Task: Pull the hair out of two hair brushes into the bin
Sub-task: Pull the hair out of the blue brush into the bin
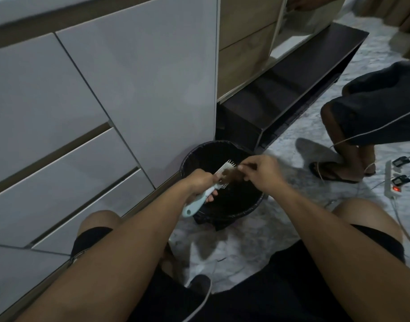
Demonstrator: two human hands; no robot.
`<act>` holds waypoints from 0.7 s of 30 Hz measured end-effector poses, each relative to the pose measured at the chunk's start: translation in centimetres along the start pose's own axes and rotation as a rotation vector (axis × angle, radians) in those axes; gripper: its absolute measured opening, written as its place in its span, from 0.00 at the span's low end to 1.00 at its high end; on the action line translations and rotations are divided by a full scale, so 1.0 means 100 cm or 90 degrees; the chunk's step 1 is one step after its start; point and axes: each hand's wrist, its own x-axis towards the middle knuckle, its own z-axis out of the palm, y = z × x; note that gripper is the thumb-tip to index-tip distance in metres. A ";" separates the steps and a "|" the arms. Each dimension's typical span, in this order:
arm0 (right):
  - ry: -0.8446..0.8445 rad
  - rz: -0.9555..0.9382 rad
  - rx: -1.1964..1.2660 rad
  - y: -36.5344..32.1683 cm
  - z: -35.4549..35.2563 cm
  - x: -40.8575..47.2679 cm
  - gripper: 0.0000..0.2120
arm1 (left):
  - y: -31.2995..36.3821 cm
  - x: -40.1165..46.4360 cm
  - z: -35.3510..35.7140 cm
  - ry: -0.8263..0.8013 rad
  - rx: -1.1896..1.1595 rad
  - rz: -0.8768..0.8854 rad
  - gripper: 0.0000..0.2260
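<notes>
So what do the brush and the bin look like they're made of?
The brush looks like moulded plastic: smooth pale-blue handle, stiff white teeth. The bin seems rigid and black, lined with a thin glossy plastic bag wrinkled over its rim; the material underneath is hidden.

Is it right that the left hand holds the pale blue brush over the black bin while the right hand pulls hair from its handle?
Not quite. In the head view the right hand pulls the hair from the bristles, not the handle. The left hand holds the brush over the bin.
</notes>
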 end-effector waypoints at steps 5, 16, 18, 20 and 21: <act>0.029 0.066 0.111 0.005 -0.001 0.010 0.10 | -0.002 -0.005 -0.006 -0.011 -0.026 -0.008 0.11; -0.056 -0.050 0.048 -0.007 0.006 0.000 0.12 | 0.005 -0.008 -0.002 -0.058 -0.083 -0.034 0.17; -0.036 -0.034 0.057 -0.009 0.004 0.000 0.15 | 0.005 -0.009 -0.001 -0.040 -0.043 -0.002 0.16; 0.000 -0.009 0.068 -0.009 0.004 0.001 0.14 | 0.004 -0.009 -0.001 -0.031 -0.023 0.017 0.14; 0.025 0.000 0.059 -0.008 0.005 0.003 0.13 | 0.003 -0.009 -0.001 -0.028 -0.021 0.020 0.13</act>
